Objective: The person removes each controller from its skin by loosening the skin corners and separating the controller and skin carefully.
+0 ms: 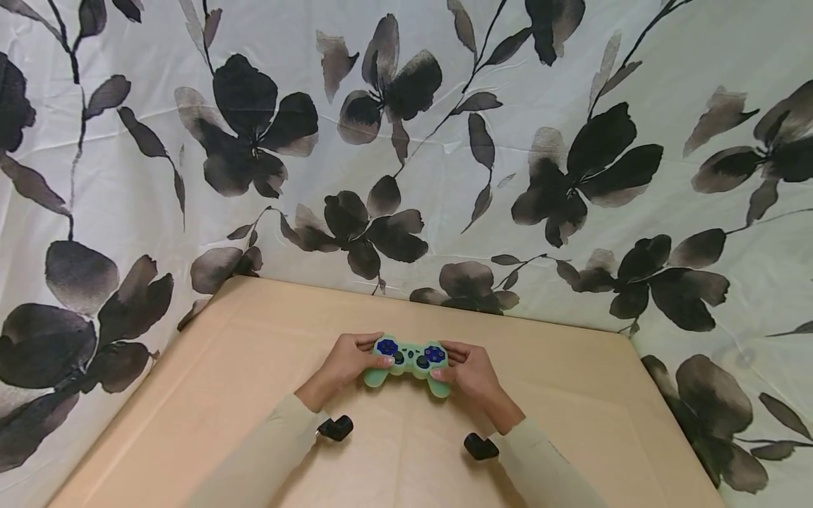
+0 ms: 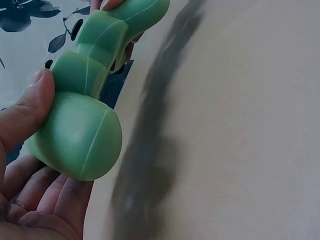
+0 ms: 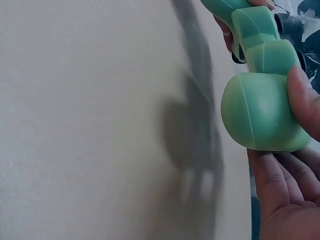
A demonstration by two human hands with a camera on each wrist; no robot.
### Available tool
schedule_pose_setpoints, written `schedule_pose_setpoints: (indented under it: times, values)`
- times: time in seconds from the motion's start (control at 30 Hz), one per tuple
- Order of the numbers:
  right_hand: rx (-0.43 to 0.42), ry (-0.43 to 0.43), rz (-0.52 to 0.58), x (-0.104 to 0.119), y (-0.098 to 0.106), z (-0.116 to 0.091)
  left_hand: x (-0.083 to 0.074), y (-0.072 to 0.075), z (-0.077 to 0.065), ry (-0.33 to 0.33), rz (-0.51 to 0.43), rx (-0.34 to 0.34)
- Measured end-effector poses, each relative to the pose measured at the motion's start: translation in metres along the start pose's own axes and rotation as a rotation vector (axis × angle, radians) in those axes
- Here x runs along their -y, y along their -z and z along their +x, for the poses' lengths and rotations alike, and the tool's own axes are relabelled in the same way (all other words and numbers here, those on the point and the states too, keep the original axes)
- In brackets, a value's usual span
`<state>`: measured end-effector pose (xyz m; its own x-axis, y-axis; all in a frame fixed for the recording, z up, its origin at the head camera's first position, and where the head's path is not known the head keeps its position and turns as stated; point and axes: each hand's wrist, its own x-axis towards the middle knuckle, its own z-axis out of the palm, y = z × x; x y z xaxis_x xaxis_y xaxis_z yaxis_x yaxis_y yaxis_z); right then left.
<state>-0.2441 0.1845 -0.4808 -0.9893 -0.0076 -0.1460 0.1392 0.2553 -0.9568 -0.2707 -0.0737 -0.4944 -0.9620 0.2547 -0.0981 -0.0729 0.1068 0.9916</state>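
Note:
A pale green game controller (image 1: 410, 367) with blue button pads and dark thumbsticks is held above the table, face up. My left hand (image 1: 348, 361) grips its left end, thumb on top near the stick and fingers curled beneath. At the opposite end, my right hand (image 1: 473, 370) holds it the same way. The left wrist view shows the rounded left handle (image 2: 80, 135) between thumb and fingers. In the right wrist view the right handle (image 3: 262, 112) sits between thumb and fingers, and a seam runs along the green shell.
Beneath the controller lies a light tan table (image 1: 267, 331), with shadows of hands and controller on it. Behind and beside it hangs a white cloth (image 1: 444, 212) with dark flowers. A small black device (image 1: 335, 428) is on the left wrist, another (image 1: 480, 446) on the right.

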Motion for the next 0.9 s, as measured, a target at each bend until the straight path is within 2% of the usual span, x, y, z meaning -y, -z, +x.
schedule_pose_setpoints:
  times: [0.3, 0.5, 0.9]
  values:
    - [-0.022, -0.002, -0.004, 0.009, 0.006, -0.002, -0.010, -0.002, -0.003, 0.003, -0.015, -0.009]
    - [-0.020, -0.022, 0.010, 0.019, 0.008, -0.007, -0.017, -0.003, -0.005, 0.006, 0.006, -0.019]
    - [-0.011, -0.014, 0.045, 0.041, 0.014, -0.018, -0.039, 0.000, -0.009, 0.016, -0.006, -0.015]
